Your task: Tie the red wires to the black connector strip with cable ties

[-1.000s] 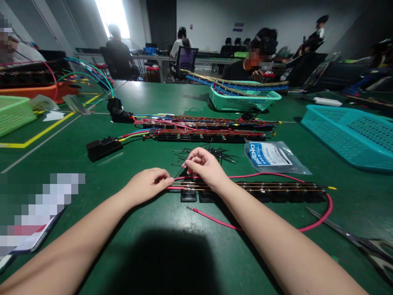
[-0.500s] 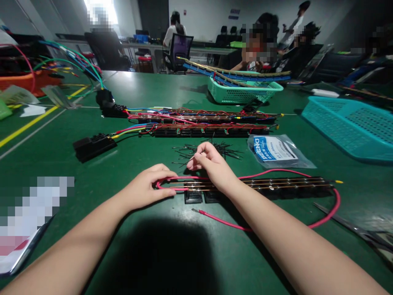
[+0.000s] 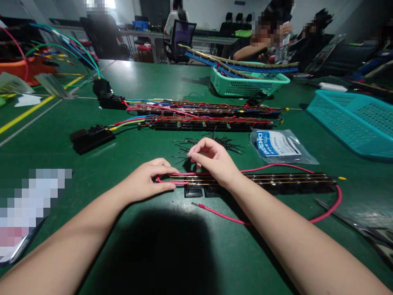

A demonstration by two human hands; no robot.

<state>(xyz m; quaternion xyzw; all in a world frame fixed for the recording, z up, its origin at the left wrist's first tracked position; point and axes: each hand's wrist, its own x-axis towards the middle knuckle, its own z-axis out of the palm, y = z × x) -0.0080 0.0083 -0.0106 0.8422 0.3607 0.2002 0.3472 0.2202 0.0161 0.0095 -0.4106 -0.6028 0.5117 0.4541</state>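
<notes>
My left hand (image 3: 150,180) is closed round the bent loop of a red wire (image 3: 219,211) at the left end of a long black strip (image 3: 294,183) with copper-coloured rods along it. The wire runs along the strip's far side, curves round its right end and comes back in front, ending in a metal terminal. Above the strip, my right hand (image 3: 215,159) has thumb and fingertips pinched together. Whatever lies between them is too small to make out. Just behind that hand is a loose pile of thin black cable ties (image 3: 229,144).
Two wired black strips (image 3: 208,123) with black connectors (image 3: 92,139) lie farther back. A labelled plastic bag (image 3: 282,146), a blue basket (image 3: 353,123) and scissors (image 3: 356,224) are at right. Blue strips rest on a green basket (image 3: 248,85). Several people sit beyond.
The view has shifted slightly. My right hand stays by the cable ties, its fingertips drawn closer together. My left hand keeps its hold on the red wire. A person behind has raised an arm.
</notes>
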